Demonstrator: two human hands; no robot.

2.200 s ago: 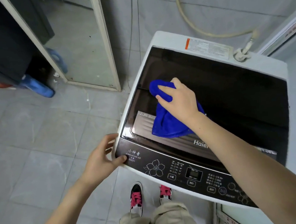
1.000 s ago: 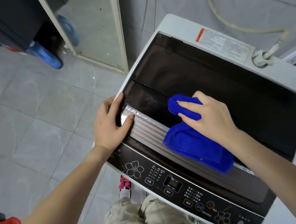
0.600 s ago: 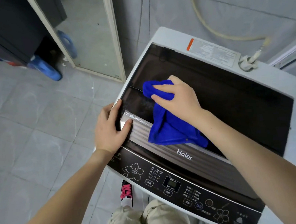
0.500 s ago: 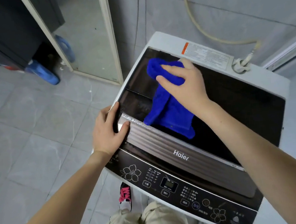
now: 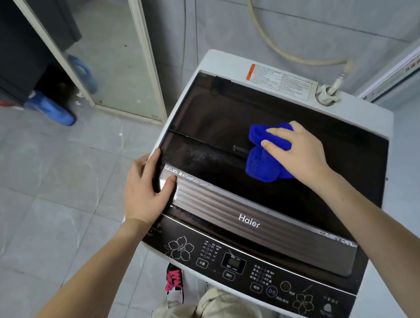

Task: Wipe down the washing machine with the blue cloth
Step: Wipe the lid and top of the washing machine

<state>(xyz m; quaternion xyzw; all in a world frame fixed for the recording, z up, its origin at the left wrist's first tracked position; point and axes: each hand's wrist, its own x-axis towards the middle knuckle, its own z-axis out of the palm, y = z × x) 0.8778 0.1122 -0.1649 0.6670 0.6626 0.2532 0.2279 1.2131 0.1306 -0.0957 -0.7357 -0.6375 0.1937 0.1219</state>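
Head view: the washing machine (image 5: 211, 61) fills the right half of the frame, with its control panel (image 5: 234, 261) nearest the person and the warning label (image 5: 281, 80) at the back by the wall.
Lid: the dark lid (image 5: 225, 111) is closed; greyish speckling (image 5: 198, 156) shows on its near-left part, just behind the ribbed strip (image 5: 234, 207).
Change: half a second ago the cloth sat at the lid's far-left corner; it now lies near the middle, so the stroke has swept rightward and a little toward the person.
Meaning: the far-left glass has probably been covered, while the right side of the lid, the strip, the panel and the white casing look still to be done, so the task seems early to midway.
Blue cloth: the blue cloth (image 5: 260, 164) is on the lid, well apart from the left hand.
Long axis: the cloth is bunched into a thick fold running roughly front to back, with one lobe toward the label and the fatter end toward the strip.
Right hand: the right hand (image 5: 298, 150) is palm down, its fingers nearly straight across the bunch; it presses rather than clutches.
Left hand: the left hand (image 5: 143, 193) lies flat and holds nothing; it rests on the lid's near-left corner with the thumb on the strip.
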